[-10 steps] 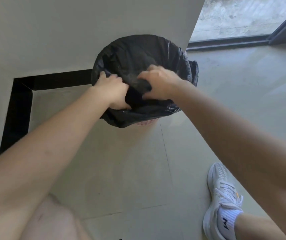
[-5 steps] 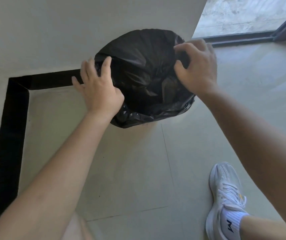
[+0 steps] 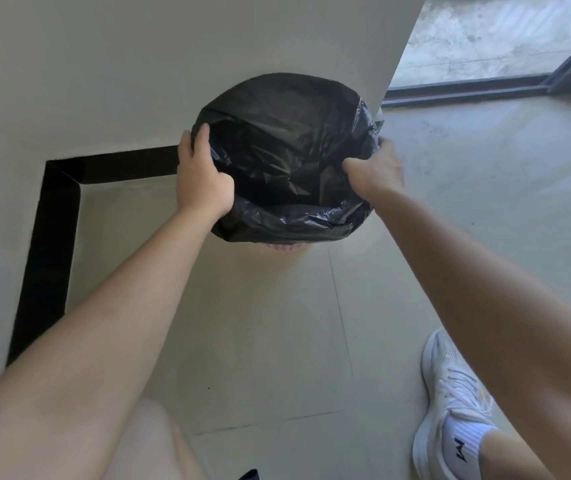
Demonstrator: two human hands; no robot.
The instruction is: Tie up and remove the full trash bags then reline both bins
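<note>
Pale tiled floor, corner by wall: black bag (image 3: 284, 150) sits in the pink bin (image 3: 282, 248), mouth open. My left hand (image 3: 202, 178) and right hand (image 3: 375, 168) grip its edge at opposite sides, thumbs inside. Looks like relining; I'd pull the fold down evenly, gently, no tearing.

readable text: one mark only | reading: dark letter "M", it stands tilted in my view | carrier: white ribbed fabric sock (image 3: 467, 445), at lower right | position: just above the collar of the white mesh lace-up sneaker (image 3: 450, 393) | sneaker: small orange detail by the laces, I cannot read it
</note>
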